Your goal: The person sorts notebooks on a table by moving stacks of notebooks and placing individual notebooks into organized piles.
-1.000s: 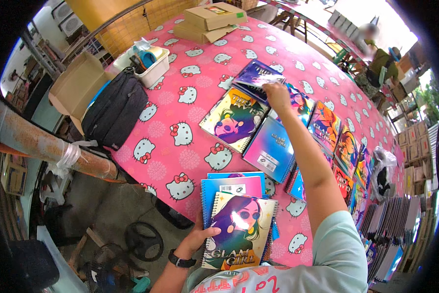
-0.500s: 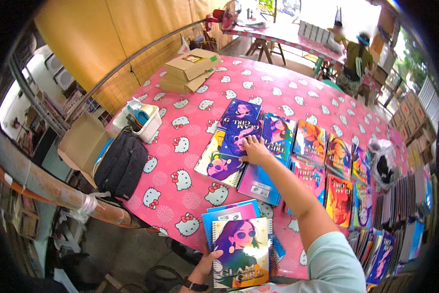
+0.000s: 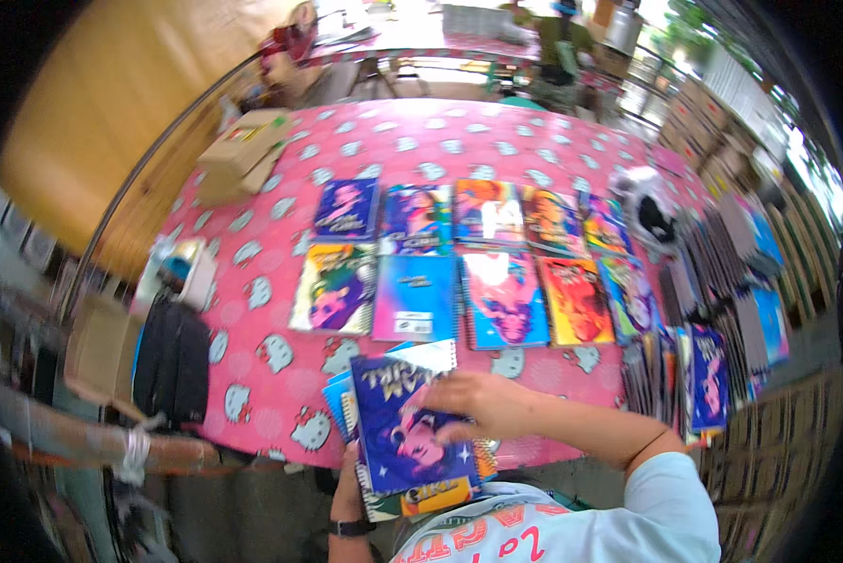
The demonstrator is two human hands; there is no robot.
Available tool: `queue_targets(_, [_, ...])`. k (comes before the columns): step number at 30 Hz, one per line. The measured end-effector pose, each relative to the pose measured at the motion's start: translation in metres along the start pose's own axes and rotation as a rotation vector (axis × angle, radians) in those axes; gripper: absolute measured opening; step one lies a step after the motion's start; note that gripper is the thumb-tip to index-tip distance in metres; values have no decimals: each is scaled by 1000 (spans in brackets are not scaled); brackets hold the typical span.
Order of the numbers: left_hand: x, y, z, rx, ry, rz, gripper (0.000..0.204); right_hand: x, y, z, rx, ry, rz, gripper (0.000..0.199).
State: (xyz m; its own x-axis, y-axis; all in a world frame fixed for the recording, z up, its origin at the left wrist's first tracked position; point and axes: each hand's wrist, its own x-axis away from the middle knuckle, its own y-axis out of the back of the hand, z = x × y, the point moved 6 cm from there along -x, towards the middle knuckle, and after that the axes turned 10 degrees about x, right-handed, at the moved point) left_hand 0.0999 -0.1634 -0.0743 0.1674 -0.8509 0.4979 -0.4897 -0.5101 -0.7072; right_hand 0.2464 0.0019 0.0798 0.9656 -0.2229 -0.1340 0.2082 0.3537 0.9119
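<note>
At the surface's near edge, a person's left hand (image 3: 348, 472) is clamping the left side of a stack of spiral notebooks (image 3: 437, 494), its fingers mostly hiding. The right hand (image 3: 473, 405) is resting on the dark purple notebook (image 3: 393, 441) lying aslant on top, thumb and fingers spreading over the cover; blur is leaving it impossible to tell whether they are pinching.

The purple notebook is looking stiff, light alone, and slippery where glossy covers are meeting; the whole stack is probably weighing more. The plain long edges, clear of the wire coils, are seeming the safest hold, with a palm supporting from below.

Beyond, two rows of notebooks (image 3: 504, 300) are spreading across the pink table (image 3: 276, 399), toward its right edge, where more notebooks (image 3: 653, 375) are standing packed. A black bag (image 3: 171, 361) is sitting by the left edge, and cardboard boxes (image 3: 243, 155) are occupying the far-left corner. Farther back, a person in olive (image 3: 572, 56) is appearing beside a second table (image 3: 412, 45).
</note>
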Motion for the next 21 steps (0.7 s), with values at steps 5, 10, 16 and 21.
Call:
queue_targets(5, [-4,12,5,-144,66,25,64,70,-94,-40,-341,-675,-331,86])
queue_targets(10, [-6,-1,8,-201,166,37,60,63,-114,-22,-488,-707,-342,80])
queue_targets(16, [-3,-15,0,-215,79,41,63,200,9,-240,688,-1171,-596,46])
queue_targets(21, [-21,-1,7,-222,117,29,55,308,7,-317,797,-1538,-201,26])
